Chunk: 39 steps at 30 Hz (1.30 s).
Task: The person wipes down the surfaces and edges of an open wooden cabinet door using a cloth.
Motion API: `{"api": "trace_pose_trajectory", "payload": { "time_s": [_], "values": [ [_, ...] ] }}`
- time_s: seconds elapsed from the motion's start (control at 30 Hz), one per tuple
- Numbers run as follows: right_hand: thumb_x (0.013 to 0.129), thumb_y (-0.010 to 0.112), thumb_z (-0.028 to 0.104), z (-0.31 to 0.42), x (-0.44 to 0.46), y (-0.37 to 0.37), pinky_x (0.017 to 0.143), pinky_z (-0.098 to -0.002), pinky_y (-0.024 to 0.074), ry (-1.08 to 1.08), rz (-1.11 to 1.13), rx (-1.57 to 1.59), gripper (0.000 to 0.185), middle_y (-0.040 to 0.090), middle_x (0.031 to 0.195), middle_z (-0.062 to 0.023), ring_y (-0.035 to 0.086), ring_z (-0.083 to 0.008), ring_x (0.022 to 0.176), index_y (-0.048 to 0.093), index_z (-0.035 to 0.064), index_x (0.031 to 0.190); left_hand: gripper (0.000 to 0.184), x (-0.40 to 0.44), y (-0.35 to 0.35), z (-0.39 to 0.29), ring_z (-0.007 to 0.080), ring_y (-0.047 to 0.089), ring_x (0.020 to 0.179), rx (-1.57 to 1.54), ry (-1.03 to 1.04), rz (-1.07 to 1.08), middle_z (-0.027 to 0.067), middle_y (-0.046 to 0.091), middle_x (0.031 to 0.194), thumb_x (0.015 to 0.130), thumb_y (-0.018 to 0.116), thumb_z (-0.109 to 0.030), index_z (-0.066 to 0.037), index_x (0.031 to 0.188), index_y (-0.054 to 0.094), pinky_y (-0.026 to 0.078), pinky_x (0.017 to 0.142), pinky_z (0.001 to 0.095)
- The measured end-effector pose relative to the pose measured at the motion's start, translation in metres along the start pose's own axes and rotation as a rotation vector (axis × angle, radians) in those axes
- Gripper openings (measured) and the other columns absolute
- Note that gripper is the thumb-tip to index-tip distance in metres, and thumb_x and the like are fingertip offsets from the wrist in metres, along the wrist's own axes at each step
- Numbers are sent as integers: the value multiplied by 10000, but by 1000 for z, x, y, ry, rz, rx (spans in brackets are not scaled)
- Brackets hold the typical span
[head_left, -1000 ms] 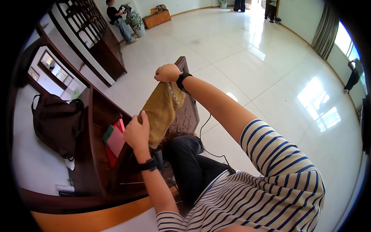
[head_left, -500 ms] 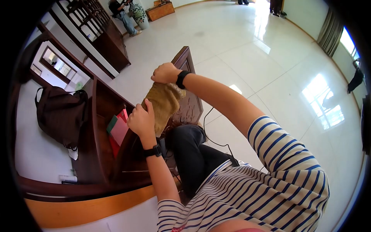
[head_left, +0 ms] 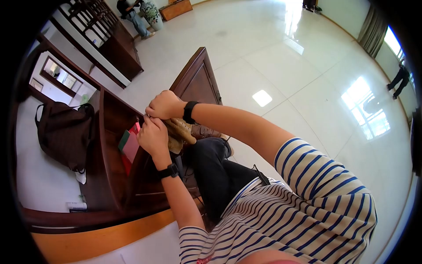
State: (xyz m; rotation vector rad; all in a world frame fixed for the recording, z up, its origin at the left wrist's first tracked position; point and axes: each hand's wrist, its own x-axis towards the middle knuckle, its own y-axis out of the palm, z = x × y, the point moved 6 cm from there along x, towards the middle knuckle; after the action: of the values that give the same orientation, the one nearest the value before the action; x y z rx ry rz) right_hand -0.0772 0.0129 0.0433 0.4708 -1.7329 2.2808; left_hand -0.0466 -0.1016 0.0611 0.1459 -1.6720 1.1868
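Observation:
A tan-brown cloth (head_left: 179,130) hangs bunched beneath my two hands, in front of the carved cabinet door (head_left: 197,86). My right hand (head_left: 165,105) is closed on the cloth's upper end, its wrist bent and a black band around it. Just below and touching it, my left hand (head_left: 154,135) is closed at the cloth's left edge. Much of the cloth is hidden behind my hands and right wrist. The dark wooden door stands swung out from the cabinet (head_left: 115,114), over my bent knee.
Inside the cabinet compartment lie red and green folders (head_left: 128,147). A dark brown bag (head_left: 66,134) rests on the cabinet top at left. Glossy tiled floor (head_left: 263,61) spreads beyond the door. A person (head_left: 136,20) stands far off by a patterned vase (head_left: 150,15); another person (head_left: 399,79) is at right.
My right hand has come down and left to meet my left hand. The cloth, stretched between them before, is now bunched lower, and more of the door's upper part shows.

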Motion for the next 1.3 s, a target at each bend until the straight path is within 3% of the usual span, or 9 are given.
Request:
{"api": "trace_pose_trajectory", "payload": {
  "time_s": [0.07,0.2,0.5,0.57,0.67,0.9,0.97,1.0,1.3],
  "values": [
    [873,469,328,4,-10,-11,616,-422,456,-173,-417,-71,397,604,570,-118,563,-338,531,621,101,585,287,2,-6,-3,350,623,593,-52,3,-3,143,643,661,938,447,-241,-80,1014,671,491,576,461],
    [872,484,277,6,-19,-22,610,-407,418,-135,-447,31,342,531,522,-106,513,-321,519,546,99,586,338,2,1,1,348,623,621,-4,87,99,138,636,673,954,445,-270,-112,1179,641,487,596,471],
    [841,512,279,10,-23,-25,589,-393,394,-212,-505,33,376,525,493,-99,490,-303,473,493,105,508,324,2,-9,-4,345,622,662,-47,41,100,131,639,709,951,473,-266,-104,1160,660,481,633,462],
    [853,507,280,9,-27,-28,596,-387,394,-181,-505,107,387,522,491,-99,494,-301,480,497,103,510,323,1,-7,-5,350,650,778,7,3,237,157,693,849,965,454,-260,-89,1136,668,500,692,447],
    [878,490,283,7,-27,-28,651,-383,427,-172,-445,127,371,543,525,-95,533,-289,534,535,89,565,330,4,-19,-16,347,661,806,-46,47,145,151,705,885,968,447,-240,-80,1159,664,508,709,432],
    [929,466,296,12,-25,-29,633,-378,409,-159,-583,191,456,531,495,-79,515,-288,495,493,117,511,294,9,-20,-20,394,604,698,-34,57,68,177,650,756,931,463,-189,-33,1054,680,456,639,501],
    [943,462,295,11,-33,-34,642,-370,409,-159,-542,174,434,538,499,-65,531,-276,507,503,126,546,295,9,-17,-24,424,598,716,-144,43,76,208,644,765,905,460,-141,7,1049,672,456,658,520],
    [870,529,276,11,-34,-34,676,-359,425,-145,-434,99,249,562,556,-56,571,-259,576,506,109,685,266,13,-16,-26,430,601,727,-186,-25,144,222,643,767,879,468,-125,31,969,664,460,677,530],
    [893,530,273,-67,-38,-50,693,-377,441,-51,-452,-67,216,575,556,-31,593,-256,569,561,131,732,240,50,39,-75,406,624,641,-143,68,180,229,648,697,857,469,-151,9,772,627,501,627,509]
  ]
}}
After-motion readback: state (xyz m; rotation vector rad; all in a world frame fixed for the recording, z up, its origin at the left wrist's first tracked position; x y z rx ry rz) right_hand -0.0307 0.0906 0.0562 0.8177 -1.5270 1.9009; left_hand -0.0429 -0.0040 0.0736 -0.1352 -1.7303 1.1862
